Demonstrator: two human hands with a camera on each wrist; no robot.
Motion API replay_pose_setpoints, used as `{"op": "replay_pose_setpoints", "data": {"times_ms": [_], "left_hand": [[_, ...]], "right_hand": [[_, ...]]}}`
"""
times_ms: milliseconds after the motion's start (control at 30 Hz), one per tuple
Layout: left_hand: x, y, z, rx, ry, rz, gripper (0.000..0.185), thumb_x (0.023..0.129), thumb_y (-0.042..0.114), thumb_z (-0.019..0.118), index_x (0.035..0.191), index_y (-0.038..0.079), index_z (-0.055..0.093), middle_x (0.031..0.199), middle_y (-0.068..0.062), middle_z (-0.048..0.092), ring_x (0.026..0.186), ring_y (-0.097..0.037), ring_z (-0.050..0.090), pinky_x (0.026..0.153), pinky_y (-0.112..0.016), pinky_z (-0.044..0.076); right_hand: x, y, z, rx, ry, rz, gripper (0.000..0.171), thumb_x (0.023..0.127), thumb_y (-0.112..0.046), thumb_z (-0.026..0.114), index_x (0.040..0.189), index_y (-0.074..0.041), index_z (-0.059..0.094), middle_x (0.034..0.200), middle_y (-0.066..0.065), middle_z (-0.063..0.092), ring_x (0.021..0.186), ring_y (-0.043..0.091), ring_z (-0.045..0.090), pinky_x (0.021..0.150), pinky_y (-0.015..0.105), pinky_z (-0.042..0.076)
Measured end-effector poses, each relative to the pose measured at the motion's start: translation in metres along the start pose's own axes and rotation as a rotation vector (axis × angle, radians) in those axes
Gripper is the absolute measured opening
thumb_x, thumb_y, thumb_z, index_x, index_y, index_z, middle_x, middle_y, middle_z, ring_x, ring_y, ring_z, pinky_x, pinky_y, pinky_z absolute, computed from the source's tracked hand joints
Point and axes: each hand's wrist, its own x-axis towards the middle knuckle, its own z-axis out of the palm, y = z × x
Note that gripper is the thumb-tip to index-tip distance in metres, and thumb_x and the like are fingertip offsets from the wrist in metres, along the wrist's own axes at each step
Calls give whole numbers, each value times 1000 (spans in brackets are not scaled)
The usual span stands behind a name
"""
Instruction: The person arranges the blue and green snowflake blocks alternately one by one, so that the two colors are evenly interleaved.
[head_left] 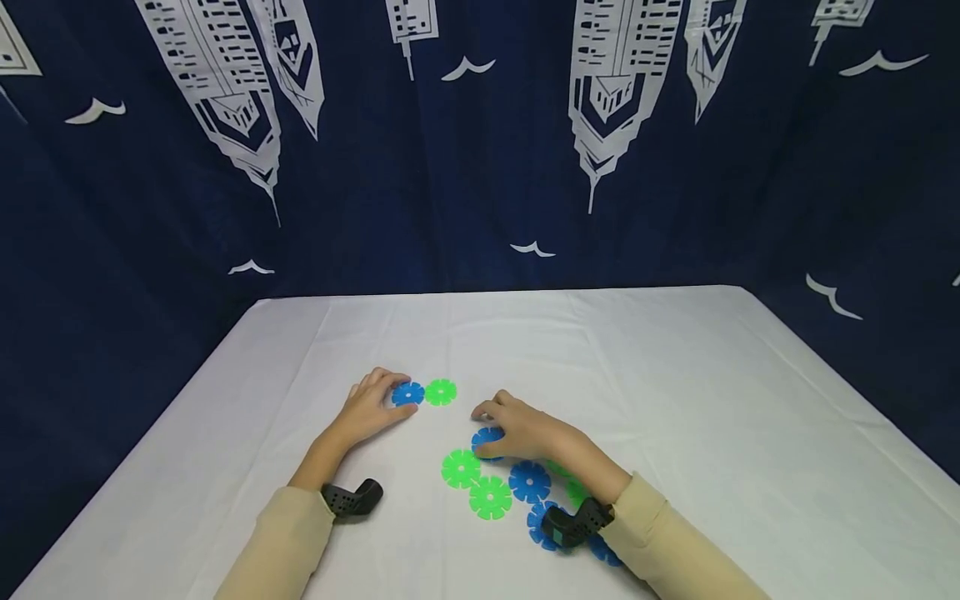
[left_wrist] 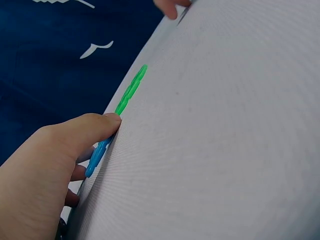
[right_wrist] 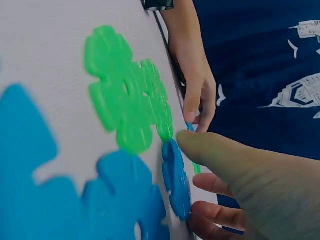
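Note:
My left hand point(head_left: 372, 406) holds a blue slotted disc point(head_left: 408, 395) between thumb and fingers at its edges. Right beside that disc lies a green slotted disc point(head_left: 441, 392), and the left wrist view shows the two edge-on, in line. My right hand point(head_left: 525, 429) reaches over another blue disc point(right_wrist: 176, 180), thumb at one side and fingers spread around the other. In the head view its forefinger stands apart from that disc's far edge. Two green discs point(head_left: 461, 469) lie just in front of this hand.
More blue discs, one of them point(head_left: 529, 482) near the right wrist, and green discs lie under the right forearm, partly hidden by it and the black wrist camera point(head_left: 577, 523). A white cloth point(head_left: 637, 358) covers the table; a dark blue printed curtain point(head_left: 450, 183) hangs behind.

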Motion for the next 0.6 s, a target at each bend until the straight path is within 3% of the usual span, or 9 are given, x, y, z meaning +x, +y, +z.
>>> {"op": "replay_pose_setpoints", "data": {"times_ms": [233, 600], "left_hand": [[1, 0, -1, 3, -3, -4, 52, 78, 37, 65, 120, 9, 55, 113, -8, 50, 105, -24, 46, 85, -39, 31], [1, 0, 1, 8, -2, -1, 49, 78, 34, 63, 120, 9, 55, 111, -7, 50, 106, -23, 45, 85, -38, 30]], "right_hand": [[-7, 11, -1, 82, -29, -23, 49, 77, -30, 70, 118, -10, 51, 111, 4, 43, 103, 18, 45, 91, 40, 40], [-6, 12, 3, 50, 9, -38, 46, 74, -29, 72, 108, -7, 51, 104, 3, 44, 96, 16, 46, 87, 38, 41]]}}
